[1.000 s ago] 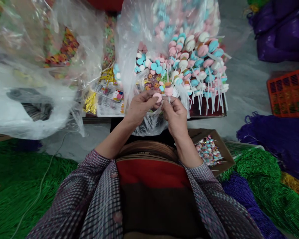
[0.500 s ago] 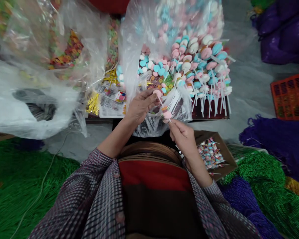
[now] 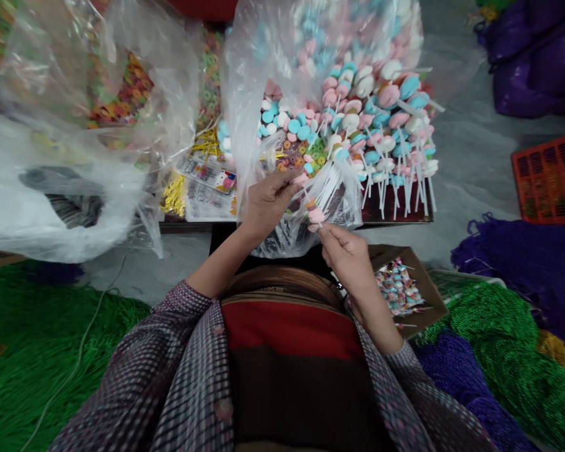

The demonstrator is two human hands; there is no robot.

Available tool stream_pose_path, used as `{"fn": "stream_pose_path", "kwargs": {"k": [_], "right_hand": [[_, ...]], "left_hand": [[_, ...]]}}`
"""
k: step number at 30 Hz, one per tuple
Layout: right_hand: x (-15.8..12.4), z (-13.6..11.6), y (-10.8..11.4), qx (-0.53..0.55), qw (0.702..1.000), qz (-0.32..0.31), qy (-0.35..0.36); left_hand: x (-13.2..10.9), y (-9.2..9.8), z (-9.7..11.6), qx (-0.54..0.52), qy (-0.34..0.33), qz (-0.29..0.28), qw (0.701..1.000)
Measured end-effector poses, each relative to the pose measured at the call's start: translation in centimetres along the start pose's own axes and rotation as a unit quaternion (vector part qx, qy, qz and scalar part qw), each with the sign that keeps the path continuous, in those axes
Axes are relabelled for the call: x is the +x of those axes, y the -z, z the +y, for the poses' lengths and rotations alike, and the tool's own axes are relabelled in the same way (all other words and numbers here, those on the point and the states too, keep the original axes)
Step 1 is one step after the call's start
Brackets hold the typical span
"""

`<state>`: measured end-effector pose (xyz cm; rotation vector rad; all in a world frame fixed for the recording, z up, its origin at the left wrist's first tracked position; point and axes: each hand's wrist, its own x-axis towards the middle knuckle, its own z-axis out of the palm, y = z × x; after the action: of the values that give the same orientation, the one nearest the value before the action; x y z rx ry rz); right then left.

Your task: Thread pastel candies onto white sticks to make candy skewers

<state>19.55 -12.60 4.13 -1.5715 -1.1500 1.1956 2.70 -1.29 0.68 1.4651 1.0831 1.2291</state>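
My left hand [image 3: 270, 204] pinches a pink candy disc [image 3: 300, 180] at the upper end of a thin white stick. My right hand [image 3: 347, 251] is closed on the lower end of this stick, just under a pink disc [image 3: 316, 215] and an orange ring [image 3: 311, 204] threaded on it. Behind my hands lie loose blue, white and pink discs [image 3: 303, 132] and ring candies [image 3: 319, 152] in clear plastic. A bundle of white sticks [image 3: 328, 185] sits close by, and many finished-looking candy skewers [image 3: 388, 125] are heaped to the right.
Plastic bags [image 3: 56, 194] cover the table's left side, near gold ties [image 3: 173, 193] and printed packets [image 3: 209, 176]. An open carton [image 3: 433, 301] of wrapped candies stands by my right arm. Green [image 3: 494, 320] and purple strands [image 3: 513, 263] and an orange crate [image 3: 548, 179] lie right.
My left hand has shifted slightly, its fingers now covering more of the upper pink disc. My right hand stays almost in place. The view has moved a little.
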Motion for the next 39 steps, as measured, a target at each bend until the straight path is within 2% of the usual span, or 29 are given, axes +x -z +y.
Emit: {"fn": "stream_pose_path", "kwargs": {"k": [5,9,11,14,16,19,21,23,25,28,30,33,37,39], "right_hand": [[-0.4,-0.9,0.6,0.048,0.996,-0.033,-0.064],[-0.6,-1.7,2.0,0.07,0.994,-0.024,-0.082],[-0.7,-1.9,2.2,0.066,0.995,-0.011,-0.077],[-0.6,-1.7,1.3,0.057,0.996,-0.006,-0.065],[-0.2,-1.1,0.2,0.049,0.998,-0.006,-0.048],[0.9,0.3,-1.2,0.049,0.999,0.01,-0.019],[1.8,1.1,-1.4,0.066,0.998,0.015,-0.014],[2.5,1.6,-0.9,0.095,0.995,0.021,-0.01],[3.0,1.6,0.0,0.127,0.991,0.04,0.0],[3.1,1.2,0.9,0.165,0.984,0.072,0.006],[3.0,1.0,0.9,0.186,0.98,0.075,-0.002],[2.8,0.9,0.4,0.201,0.977,0.066,-0.014],[2.7,1.3,0.0,0.191,0.98,0.049,-0.022],[2.6,1.6,0.2,0.182,0.982,0.049,-0.023]], "left_hand": [[0.2,0.2,0.3,0.034,-0.014,-0.052,0.998],[0.1,-0.1,0.3,0.004,0.023,-0.092,0.995],[-0.1,-0.3,0.4,-0.01,0.047,-0.092,0.995],[-0.7,-0.7,0.7,-0.025,0.059,-0.071,0.995],[-1.1,-1.0,0.9,-0.027,0.044,-0.073,0.996],[-1.3,-1.3,1.5,-0.01,-0.016,-0.109,0.994],[-1.1,-1.3,1.9,0.01,-0.044,-0.137,0.99],[-0.3,-0.9,2.1,0.026,-0.045,-0.149,0.988],[1.1,0.0,1.7,0.047,-0.033,-0.125,0.991],[3.9,1.3,-0.2,0.13,-0.027,-0.059,0.989],[5.6,1.5,-1.8,0.223,-0.028,-0.075,0.972],[7.0,0.6,-2.8,0.354,-0.024,-0.131,0.926],[6.9,-1.2,-1.6,0.464,-0.042,-0.172,0.868],[6.7,-1.4,-1.2,0.488,-0.05,-0.18,0.853]]}}
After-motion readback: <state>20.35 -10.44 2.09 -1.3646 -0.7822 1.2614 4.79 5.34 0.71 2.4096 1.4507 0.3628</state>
